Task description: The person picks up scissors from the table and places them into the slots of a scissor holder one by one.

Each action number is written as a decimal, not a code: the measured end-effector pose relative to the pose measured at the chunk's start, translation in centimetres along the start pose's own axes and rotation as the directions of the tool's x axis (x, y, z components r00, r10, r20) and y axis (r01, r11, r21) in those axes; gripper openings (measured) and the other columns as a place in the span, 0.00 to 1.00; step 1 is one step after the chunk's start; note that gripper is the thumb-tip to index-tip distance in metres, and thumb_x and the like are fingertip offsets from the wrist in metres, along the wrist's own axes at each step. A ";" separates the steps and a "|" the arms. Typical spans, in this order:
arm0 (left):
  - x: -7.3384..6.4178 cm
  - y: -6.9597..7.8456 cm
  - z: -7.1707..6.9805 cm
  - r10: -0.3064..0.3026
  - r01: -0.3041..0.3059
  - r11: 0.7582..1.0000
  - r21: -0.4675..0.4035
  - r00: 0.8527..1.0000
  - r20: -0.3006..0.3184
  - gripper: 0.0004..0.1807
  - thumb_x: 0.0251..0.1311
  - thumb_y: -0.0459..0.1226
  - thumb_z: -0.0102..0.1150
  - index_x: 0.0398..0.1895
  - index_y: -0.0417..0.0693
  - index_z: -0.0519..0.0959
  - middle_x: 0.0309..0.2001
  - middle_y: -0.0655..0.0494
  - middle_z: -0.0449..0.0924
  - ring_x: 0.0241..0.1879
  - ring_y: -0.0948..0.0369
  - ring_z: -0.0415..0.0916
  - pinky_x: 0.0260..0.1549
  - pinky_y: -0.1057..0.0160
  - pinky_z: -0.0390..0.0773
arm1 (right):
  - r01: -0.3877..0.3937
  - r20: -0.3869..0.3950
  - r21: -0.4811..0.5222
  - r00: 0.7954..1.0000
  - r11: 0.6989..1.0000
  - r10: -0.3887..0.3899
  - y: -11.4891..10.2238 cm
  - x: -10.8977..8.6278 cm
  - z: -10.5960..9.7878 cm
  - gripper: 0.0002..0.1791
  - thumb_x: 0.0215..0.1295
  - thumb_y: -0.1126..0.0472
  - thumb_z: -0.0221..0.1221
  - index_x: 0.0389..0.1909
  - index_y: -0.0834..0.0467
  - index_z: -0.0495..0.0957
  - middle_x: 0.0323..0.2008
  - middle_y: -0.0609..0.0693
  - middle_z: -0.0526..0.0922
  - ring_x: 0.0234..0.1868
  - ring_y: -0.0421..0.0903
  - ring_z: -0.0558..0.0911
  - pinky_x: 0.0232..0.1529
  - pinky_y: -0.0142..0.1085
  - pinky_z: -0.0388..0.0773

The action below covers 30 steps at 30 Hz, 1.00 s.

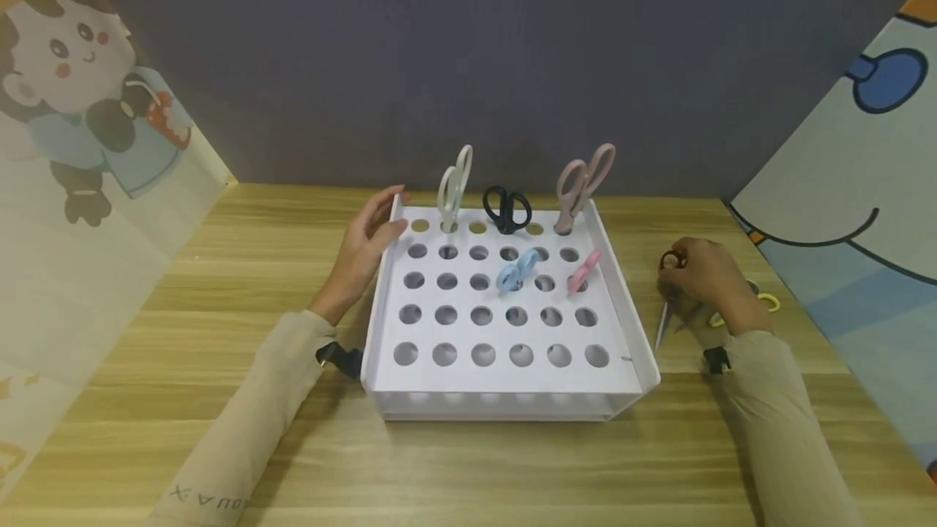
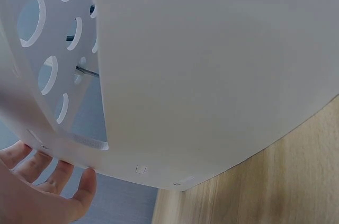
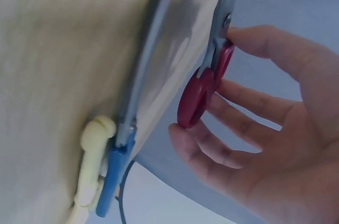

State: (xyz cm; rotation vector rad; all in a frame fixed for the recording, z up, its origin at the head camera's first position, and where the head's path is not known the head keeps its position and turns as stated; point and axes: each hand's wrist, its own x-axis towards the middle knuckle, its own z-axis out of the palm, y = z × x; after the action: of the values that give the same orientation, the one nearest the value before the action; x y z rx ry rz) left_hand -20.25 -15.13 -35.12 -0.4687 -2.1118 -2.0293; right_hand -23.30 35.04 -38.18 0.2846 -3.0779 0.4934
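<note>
A white rack (image 1: 505, 381) with rows of round holes stands on the table. My left hand (image 1: 360, 254) grips its left side wall near the back corner, thumb over the top edge; the left wrist view shows fingertips along the panel's edge. Right of the rack, my right hand (image 1: 706, 271) pinches scissors (image 3: 196, 97) with dark red handles between thumb and fingers, blades toward the front. Handles up in the holes stand white scissors (image 1: 454, 189), black scissors (image 1: 506, 214) and mauve scissors (image 1: 571, 198) in the back row, light blue scissors (image 1: 517, 271) and pink scissors (image 1: 583, 272) further forward.
Beside and partly behind my right hand lie yellow-handled scissors (image 1: 769, 302) and blue-handled scissors (image 3: 111, 181), close together on the wooden table (image 1: 512, 470). A dark grey wall (image 1: 468, 63) rises behind the rack, with cartoon-printed panels at both sides.
</note>
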 end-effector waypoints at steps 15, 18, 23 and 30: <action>0.0 -0.1 0.0 0.009 -0.009 1.000 0.009 1.000 0.001 0.27 0.69 0.31 0.51 0.71 0.39 0.65 0.68 0.35 0.67 0.72 0.46 0.61 0.71 0.55 0.62 | 0.119 -0.200 0.048 0.974 0.992 -0.107 -2.3 -0.3 -1.6 0.21 0.54 0.64 0.70 0.46 0.71 0.79 0.29 0.60 0.83 0.28 0.53 0.80 0.26 0.41 0.74; 0.0 -0.1 0.0 0.013 -0.013 1.000 0.006 1.000 -0.002 0.27 0.69 0.30 0.51 0.70 0.38 0.65 0.68 0.35 0.67 0.71 0.44 0.60 0.71 0.55 0.62 | 0.151 -0.242 0.036 0.960 0.988 -0.138 -2.9 -0.4 -1.9 0.22 0.53 0.65 0.69 0.47 0.71 0.79 0.29 0.60 0.83 0.27 0.52 0.80 0.26 0.42 0.74; 0.1 -0.1 0.1 0.015 -0.015 1.000 0.003 1.000 -0.003 0.27 0.68 0.30 0.51 0.70 0.38 0.65 0.68 0.36 0.67 0.71 0.44 0.60 0.71 0.54 0.62 | 0.186 -0.313 0.012 0.934 0.982 -0.173 -3.9 -0.4 -2.5 0.21 0.52 0.65 0.68 0.47 0.70 0.80 0.29 0.60 0.83 0.29 0.55 0.80 0.30 0.49 0.74; 0.0 0.0 0.1 0.010 -0.010 1.000 0.003 1.000 -0.006 0.27 0.69 0.30 0.52 0.71 0.38 0.65 0.68 0.36 0.68 0.72 0.44 0.60 0.71 0.54 0.61 | 0.193 -0.345 0.022 0.923 0.981 -0.173 -5.8 -1.0 -3.7 0.18 0.53 0.64 0.69 0.44 0.69 0.80 0.30 0.62 0.83 0.36 0.62 0.78 0.36 0.54 0.73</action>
State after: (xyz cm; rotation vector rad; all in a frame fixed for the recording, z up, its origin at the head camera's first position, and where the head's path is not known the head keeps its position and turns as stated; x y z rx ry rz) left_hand -20.23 -15.05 -35.12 -0.4706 -2.1049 -2.0195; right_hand -21.34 30.90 -32.91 0.4328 -2.6722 0.5546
